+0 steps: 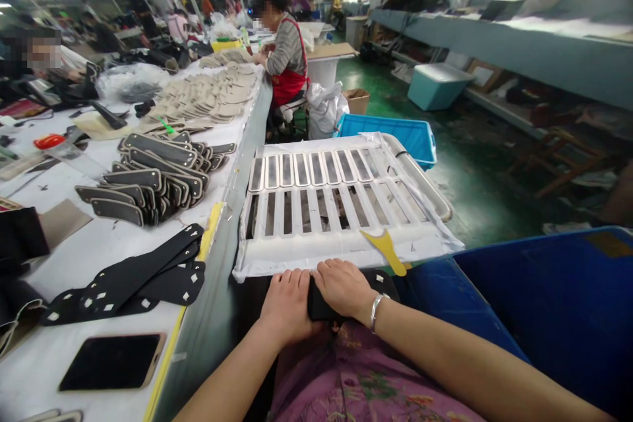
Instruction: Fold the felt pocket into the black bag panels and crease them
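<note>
Both hands rest at the near edge of a white slatted rack [297, 245]. My left hand [291, 303] lies over the left end of a black piece [320, 306], its fingers pressed together. Across the same piece, from the right, lies my right hand [343, 288], with a silver bracelet at the wrist and its fingers bent close together. More of the black material, with a small white patch, shows beyond the right wrist. Rounded grey strips [301, 169] line the rack's far row. A yellow forked tool [385, 249] sits on the rack's near right part.
On the white table [74, 237] at left are black straps [138, 277], a phone [113, 362], stacked grey strips [153, 178] and beige pieces [202, 95]. A blue bin [554, 303] stands at right, a light blue crate [386, 132] behind the rack. A seated person [287, 53] works beyond.
</note>
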`<act>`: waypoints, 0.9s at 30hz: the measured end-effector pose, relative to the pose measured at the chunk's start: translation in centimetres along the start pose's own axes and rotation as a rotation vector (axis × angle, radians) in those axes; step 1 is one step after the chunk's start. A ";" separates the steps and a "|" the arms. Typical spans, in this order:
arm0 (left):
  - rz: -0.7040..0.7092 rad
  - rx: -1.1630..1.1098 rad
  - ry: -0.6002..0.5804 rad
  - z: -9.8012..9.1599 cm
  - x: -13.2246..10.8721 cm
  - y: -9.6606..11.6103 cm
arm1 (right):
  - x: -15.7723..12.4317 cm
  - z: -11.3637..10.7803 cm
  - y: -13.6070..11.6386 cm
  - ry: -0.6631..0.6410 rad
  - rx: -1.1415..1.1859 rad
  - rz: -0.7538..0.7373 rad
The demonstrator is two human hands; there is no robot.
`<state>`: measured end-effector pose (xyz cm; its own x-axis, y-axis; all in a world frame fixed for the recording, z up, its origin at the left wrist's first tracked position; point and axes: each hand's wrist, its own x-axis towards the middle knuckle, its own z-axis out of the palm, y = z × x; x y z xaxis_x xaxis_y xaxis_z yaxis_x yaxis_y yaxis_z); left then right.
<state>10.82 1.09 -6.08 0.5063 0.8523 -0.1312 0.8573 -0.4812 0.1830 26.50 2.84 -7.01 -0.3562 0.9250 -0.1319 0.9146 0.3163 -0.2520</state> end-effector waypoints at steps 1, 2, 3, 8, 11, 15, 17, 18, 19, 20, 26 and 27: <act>0.000 0.000 0.007 -0.1 0.0 0.0 | 0.2 0.0 0.1 -0.003 0.001 0.017; -0.002 0.000 0.011 -0.1 -0.1 0.1 | 0.4 0.1 0.1 -0.005 -0.001 0.030; -0.007 0.000 0.012 -0.1 -0.1 0.1 | 0.6 0.1 0.1 -0.008 -0.003 0.039; 0.010 -0.005 0.016 0.3 -0.1 0.5 | 1.1 -0.2 -0.4 -0.027 -0.011 0.045; 0.062 -0.053 0.045 0.7 0.3 1.3 | 0.6 -1.2 0.6 -0.020 -0.010 0.078; 0.047 -0.134 0.069 1.2 0.8 1.9 | -1.9 -2.9 4.3 0.039 0.002 0.130; 0.028 -0.161 0.069 1.4 0.9 1.9 | -3.6 -3.4 6.1 0.038 0.069 0.066; 0.023 -0.172 0.062 1.4 1.0 1.8 | -4.3 -3.4 6.7 0.019 0.100 0.031; 0.020 -0.182 0.050 1.3 1.1 1.7 | -4.9 -3.4 7.2 -0.006 0.124 -0.002; 0.019 -0.190 0.031 1.2 1.2 1.5 | -5.3 -3.3 7.4 -0.033 0.136 -0.019; -0.012 -0.182 -0.075 0.6 1.8 0.5 | -4.0 -2.9 6.7 -0.165 0.169 0.013; -0.013 -0.178 -0.077 0.5 1.9 0.4 | -3.6 -2.9 6.7 -0.192 0.162 0.010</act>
<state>12.16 2.47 -6.75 0.5064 0.8369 -0.2075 0.8375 -0.4201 0.3495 34.45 2.27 -5.41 -0.3912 0.8663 -0.3107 0.8812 0.2552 -0.3979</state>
